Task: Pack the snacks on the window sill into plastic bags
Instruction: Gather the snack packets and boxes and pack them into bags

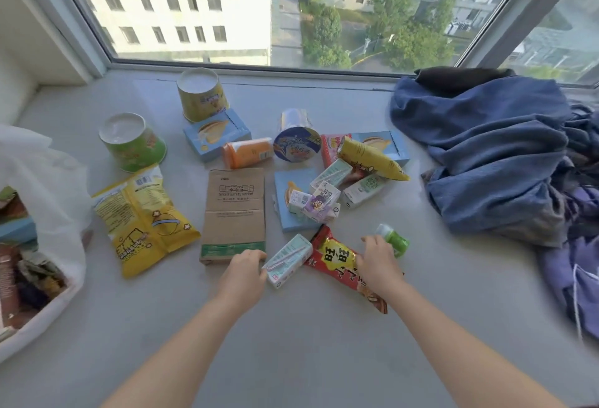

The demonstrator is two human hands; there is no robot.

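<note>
Snacks are scattered over the middle of the window sill, most of them not bagged yet. The left hand is near the front edge, its fingers bent down against the end of a mint drink carton and over the near corner of a brown cardboard box. Can't tell if it's actually got a grip on the carton or is just touching it. The right hand lies palm down on a red snack bag, fingers loosely spread and not pinching anything that I can see, fingertips just beside a small green bottle.

The white plastic bag sits at the left edge, mouth open, with a few packets already in it. Next to it lies a yellow popcorn bag. Further back, toward the window, a green cup and a yellow cup stand upside down. A noodle cup lies on its side among blue boxes and more small cartons. A pile of blue clothes takes up the right edge.
</note>
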